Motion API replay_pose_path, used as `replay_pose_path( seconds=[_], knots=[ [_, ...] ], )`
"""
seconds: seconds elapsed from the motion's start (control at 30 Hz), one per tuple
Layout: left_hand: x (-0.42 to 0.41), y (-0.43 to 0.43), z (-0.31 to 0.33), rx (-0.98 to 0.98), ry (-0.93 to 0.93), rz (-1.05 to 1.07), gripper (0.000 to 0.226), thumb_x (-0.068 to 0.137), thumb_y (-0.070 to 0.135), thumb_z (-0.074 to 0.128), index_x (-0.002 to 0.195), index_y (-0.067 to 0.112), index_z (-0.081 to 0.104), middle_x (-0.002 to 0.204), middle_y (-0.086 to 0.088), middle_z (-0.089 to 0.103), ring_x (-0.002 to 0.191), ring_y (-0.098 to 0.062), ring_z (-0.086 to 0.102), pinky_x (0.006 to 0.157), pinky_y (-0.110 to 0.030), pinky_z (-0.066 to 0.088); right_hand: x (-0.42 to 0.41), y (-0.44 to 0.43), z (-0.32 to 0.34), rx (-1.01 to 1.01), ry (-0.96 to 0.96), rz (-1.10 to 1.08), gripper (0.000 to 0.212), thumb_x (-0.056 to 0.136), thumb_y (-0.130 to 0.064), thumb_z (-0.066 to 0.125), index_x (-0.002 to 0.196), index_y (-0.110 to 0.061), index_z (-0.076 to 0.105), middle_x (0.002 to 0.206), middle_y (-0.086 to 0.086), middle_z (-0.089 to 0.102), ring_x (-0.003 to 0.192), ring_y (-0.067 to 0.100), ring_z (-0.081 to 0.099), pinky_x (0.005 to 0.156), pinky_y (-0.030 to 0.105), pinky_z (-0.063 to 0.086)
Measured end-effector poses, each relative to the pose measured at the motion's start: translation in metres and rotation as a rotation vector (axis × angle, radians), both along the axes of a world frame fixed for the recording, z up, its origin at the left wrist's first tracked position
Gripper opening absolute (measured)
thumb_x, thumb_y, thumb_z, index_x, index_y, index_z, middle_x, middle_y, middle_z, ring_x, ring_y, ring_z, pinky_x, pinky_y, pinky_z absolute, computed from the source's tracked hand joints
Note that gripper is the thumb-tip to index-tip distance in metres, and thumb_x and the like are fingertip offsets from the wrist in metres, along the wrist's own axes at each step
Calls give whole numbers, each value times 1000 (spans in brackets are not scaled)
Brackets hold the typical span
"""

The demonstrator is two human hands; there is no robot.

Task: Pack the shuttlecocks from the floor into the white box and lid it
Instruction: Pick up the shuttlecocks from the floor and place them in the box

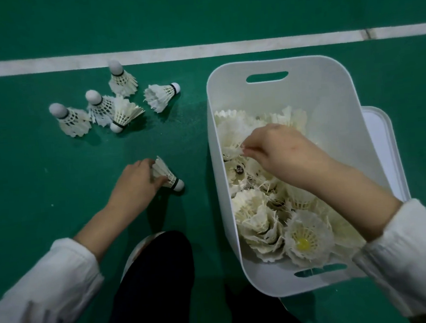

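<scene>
- On the green floor, left of the white box, the left hand grips a lone shuttlecock by its feathers. The cork tip points right and rests on the floor.
- Inside the box, the right hand curls its fingers and pinches the feather edge of a top shuttlecock on the pile that fills the box bottom.
- Five more shuttlecocks sit in a cluster farther out on the floor, just below a white line. Three stand cork up and two lie on their sides.
- A white lid lies against the box's right side, partly hidden by it.
- Both arms wear white sleeves, and a dark trouser leg shows between them.
</scene>
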State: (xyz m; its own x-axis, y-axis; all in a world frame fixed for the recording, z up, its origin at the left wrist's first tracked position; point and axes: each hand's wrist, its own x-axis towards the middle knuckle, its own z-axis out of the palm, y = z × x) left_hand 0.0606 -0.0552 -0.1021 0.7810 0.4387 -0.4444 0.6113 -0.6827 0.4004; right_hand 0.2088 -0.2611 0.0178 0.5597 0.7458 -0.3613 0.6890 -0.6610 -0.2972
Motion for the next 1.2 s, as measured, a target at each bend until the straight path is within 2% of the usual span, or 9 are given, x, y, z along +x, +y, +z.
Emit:
replay_pose_path(
  seconds=[0.13, 0.23, 0.4, 0.63, 0.77, 0.93, 1.03, 1.13, 1.2],
  knots=[
    [-3, -2, 5, -18, -6, 20, 34, 87, 30, 61, 110, 5, 55, 101, -16, 63, 94, -32, 57, 72, -35, 41, -1, 3, -15, -43, -80, 106, 18, 88, -3, 47, 89, -10, 63, 84, 1, 59, 90, 22, 50, 74, 34, 44],
    [-5, -3, 8, -29, -48, 16, 28, 89, 26, 59, 107, 6, 56, 98, -15, 63, 92, -33, 57, 68, -32, 37, 2, 7, -11, 27, -120, 129, 19, 89, -1, 48, 91, -13, 63, 79, -5, 48, 81, 17, 43, 71, 33, 43],
    [-4, -4, 15, -53, -170, -23, 12, 89, 15, 57, 90, 4, 56, 86, -18, 62, 81, -33, 56, 63, -32, 33, 0, 6, -10, -27, -128, 150, 28, 86, 5, 45, 97, -13, 62, 85, -3, 53, 83, 15, 39, 72, 31, 42],
    [4, -8, 35, -51, -323, -87, 6, 89, 11, 56, 89, 6, 59, 84, -11, 63, 77, -25, 53, 63, -30, 30, -4, 5, -13, -96, -15, 69, 27, 96, -20, 42, 120, -18, 55, 110, 2, 55, 109, 21, 48, 88, 34, 44],
    [4, -9, 57, -46, -410, -101, 8, 88, 17, 60, 86, 9, 60, 81, -4, 60, 78, -23, 54, 68, -35, 41, -8, 1, 13, -27, -10, 11, 42, 93, -37, 45, 133, -27, 41, 123, -2, 51, 115, 18, 48, 94, 35, 42],
    [4, -8, 82, -27, -523, -124, 9, 88, 20, 60, 89, 11, 59, 80, 2, 56, 79, -18, 50, 67, -29, 35, -16, 17, 43, 287, -56, -3, 27, 91, -27, 50, 117, -24, 55, 107, -12, 53, 90, 9, 56, 78, 31, 48],
    [2, -7, 92, -42, -578, -132, 11, 87, 20, 62, 91, 10, 60, 83, 1, 57, 81, -18, 52, 71, -31, 40, -27, 44, 51, 411, -27, 141, 27, 88, -19, 50, 115, -19, 57, 109, -7, 54, 79, 2, 50, 74, 21, 43],
    [-3, -3, 96, -102, -643, -156, 10, 83, 16, 63, 88, 7, 62, 82, 0, 59, 78, -20, 56, 73, -29, 41, -35, 77, 42, 335, 39, 332, 38, 86, -18, 51, 124, -12, 51, 123, 6, 52, 84, 8, 49, 79, 25, 42],
    [-8, 3, 94, -101, -646, -165, 16, 79, 17, 59, 88, 5, 63, 82, -6, 63, 77, -15, 54, 72, -27, 41, -36, 97, 30, 184, 100, 375, 34, 88, -18, 55, 121, -12, 51, 117, 5, 52, 95, 18, 55, 82, 32, 43]
  ],
)
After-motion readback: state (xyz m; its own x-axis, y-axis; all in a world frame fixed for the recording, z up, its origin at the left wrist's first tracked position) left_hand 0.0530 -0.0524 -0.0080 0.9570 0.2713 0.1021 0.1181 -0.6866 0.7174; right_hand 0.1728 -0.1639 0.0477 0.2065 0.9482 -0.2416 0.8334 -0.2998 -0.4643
